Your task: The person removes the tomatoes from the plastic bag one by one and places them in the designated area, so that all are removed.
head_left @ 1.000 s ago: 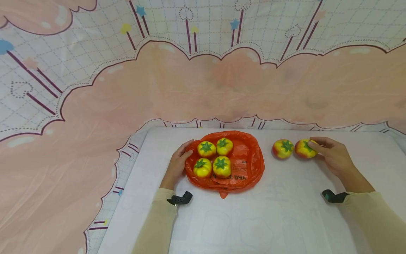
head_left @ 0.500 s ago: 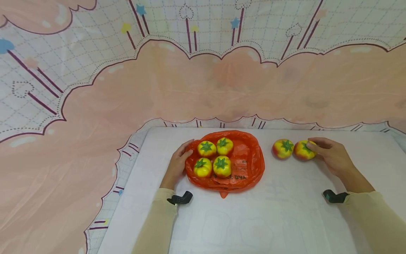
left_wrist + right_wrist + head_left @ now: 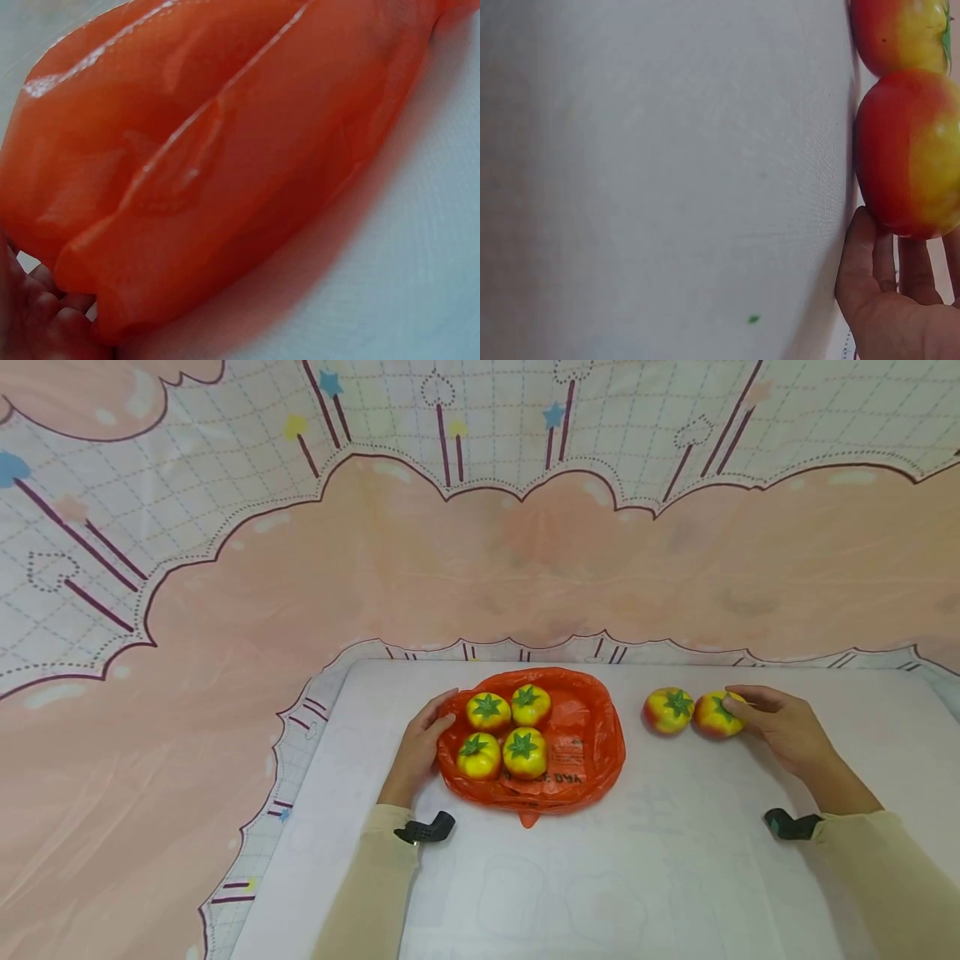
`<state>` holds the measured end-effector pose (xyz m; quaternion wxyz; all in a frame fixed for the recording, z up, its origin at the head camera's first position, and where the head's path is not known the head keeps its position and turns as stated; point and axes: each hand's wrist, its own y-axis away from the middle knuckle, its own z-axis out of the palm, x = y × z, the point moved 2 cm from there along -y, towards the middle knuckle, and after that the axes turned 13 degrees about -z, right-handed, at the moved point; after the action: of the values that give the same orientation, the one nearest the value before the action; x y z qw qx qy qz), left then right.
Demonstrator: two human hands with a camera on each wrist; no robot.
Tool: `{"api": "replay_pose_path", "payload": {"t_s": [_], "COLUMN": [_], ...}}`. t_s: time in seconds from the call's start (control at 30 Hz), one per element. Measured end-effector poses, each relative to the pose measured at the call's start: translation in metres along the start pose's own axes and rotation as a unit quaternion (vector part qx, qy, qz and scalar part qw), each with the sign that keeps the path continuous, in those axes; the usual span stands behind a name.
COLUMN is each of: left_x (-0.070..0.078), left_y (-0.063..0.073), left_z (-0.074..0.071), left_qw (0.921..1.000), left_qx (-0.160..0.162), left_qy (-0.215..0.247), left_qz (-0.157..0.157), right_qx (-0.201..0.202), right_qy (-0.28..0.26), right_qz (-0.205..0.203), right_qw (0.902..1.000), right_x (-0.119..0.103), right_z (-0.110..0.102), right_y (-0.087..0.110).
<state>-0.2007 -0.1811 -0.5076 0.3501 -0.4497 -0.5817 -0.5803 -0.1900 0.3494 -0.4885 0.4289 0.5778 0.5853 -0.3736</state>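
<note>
A red plastic bag (image 3: 566, 727) lies spread on the white table, its rim rolled outward into a low ring. Inside, on its left half, sit several yellow-and-red toy tomatoes (image 3: 487, 712) with green star-shaped tops. My left hand (image 3: 417, 745) holds the bag's left edge; in the left wrist view the red film (image 3: 225, 172) hides part of the fingers. To the right of the bag, my right hand (image 3: 787, 732) grips a toy tomato (image 3: 714, 720) between thumb and fingers, resting at table level. Another toy tomato (image 3: 667, 711) stands right against it on the left.
The white table (image 3: 600, 893) reaches to a patterned backdrop (image 3: 525, 568) of pink cloud shapes at the back and left. Black wrist cameras (image 3: 426, 828) sit on both sleeved forearms. A strip of table separates the bag from the two tomatoes.
My right hand has shifted slightly left with its toy tomato, up against the neighbouring one. The left hand and the bag have stayed in place.
</note>
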Motion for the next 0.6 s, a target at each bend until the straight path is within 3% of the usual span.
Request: {"api": "replay_pose_path", "payload": {"t_s": [0.17, 0.6], "left_x": [0.0003, 0.0005], "left_y": [0.0003, 0.001], "left_z": [-0.0005, 0.0], "left_qw": [1.0, 1.0], "left_qx": [0.0, -0.001], "left_qy": [-0.002, -0.003], "left_qz": [0.0, 0.004], "right_qx": [-0.001, -0.005], "right_qy": [0.005, 0.069], "right_qz": [-0.011, 0.008], "right_qw": [0.9999, 0.9976], "right_x": [-0.0004, -0.0032], "right_z": [0.0, -0.0006], "right_y": [0.0011, 0.0001]}}
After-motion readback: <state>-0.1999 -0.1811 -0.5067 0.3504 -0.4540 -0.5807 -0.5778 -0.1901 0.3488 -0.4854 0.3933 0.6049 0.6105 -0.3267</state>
